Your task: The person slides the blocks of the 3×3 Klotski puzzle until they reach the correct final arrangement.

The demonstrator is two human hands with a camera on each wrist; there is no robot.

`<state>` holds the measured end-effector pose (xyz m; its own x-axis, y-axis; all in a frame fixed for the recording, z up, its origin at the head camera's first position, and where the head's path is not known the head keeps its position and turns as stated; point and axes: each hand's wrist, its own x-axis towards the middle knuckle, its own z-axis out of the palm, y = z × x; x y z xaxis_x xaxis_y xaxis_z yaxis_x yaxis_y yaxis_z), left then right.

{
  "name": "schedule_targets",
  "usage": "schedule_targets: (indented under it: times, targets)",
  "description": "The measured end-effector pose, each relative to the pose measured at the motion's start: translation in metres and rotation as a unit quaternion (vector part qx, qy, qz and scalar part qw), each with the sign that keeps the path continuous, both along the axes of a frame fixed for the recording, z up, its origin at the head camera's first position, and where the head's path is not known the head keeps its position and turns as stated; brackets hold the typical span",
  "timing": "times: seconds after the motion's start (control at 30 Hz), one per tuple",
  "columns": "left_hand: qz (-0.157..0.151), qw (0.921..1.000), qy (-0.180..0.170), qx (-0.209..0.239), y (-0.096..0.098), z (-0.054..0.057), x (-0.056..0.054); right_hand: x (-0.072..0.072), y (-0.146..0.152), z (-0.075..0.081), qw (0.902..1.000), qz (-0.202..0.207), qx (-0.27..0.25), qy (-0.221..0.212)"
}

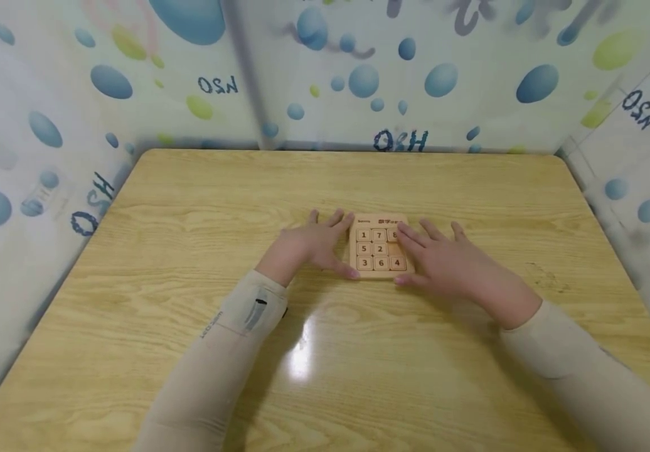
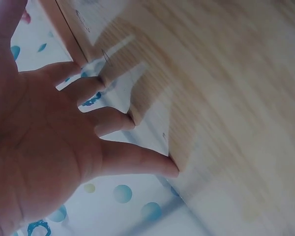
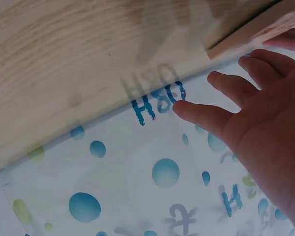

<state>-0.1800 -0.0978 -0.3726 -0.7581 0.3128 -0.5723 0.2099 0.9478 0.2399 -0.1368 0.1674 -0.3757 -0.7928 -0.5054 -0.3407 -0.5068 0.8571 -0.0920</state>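
A wooden number sliding puzzle (image 1: 378,274) lies flat on the table between both hands. Its tiles read 1, 7, 8 along the top, 5 and 2 in the middle, and 3, 6, 4 at the bottom; a gap shows right of the 2 tile (image 1: 379,249). My left hand (image 1: 325,245) is spread along the left side, index fingertip by the top corner and thumb at the bottom one. My right hand (image 1: 443,260) reaches in from the right. Its index fingertip overlaps the 8 tile (image 1: 393,235), while the thumb sits by the bottom right corner.
The wood-grain table (image 1: 189,207) stretches out around the puzzle. Behind it and at both sides hangs a white curtain (image 1: 336,119) with blue and green dots. Light-coloured sleeves (image 1: 206,370) cover both forearms.
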Motion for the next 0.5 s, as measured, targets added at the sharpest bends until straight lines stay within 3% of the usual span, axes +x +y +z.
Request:
schedule_targets:
  times: [0.2, 0.5]
  targets:
    - [-0.005, 0.9998, 0.012, 0.015, -0.003, -0.004, 0.001, -0.003, -0.001, -0.008, 0.9997, -0.007, -0.008, -0.024]
    - [-0.008, 0.9997, 0.013, 0.018, -0.004, -0.001, 0.000, 0.009, -0.002, -0.006, 0.9999, -0.003, -0.003, -0.016]
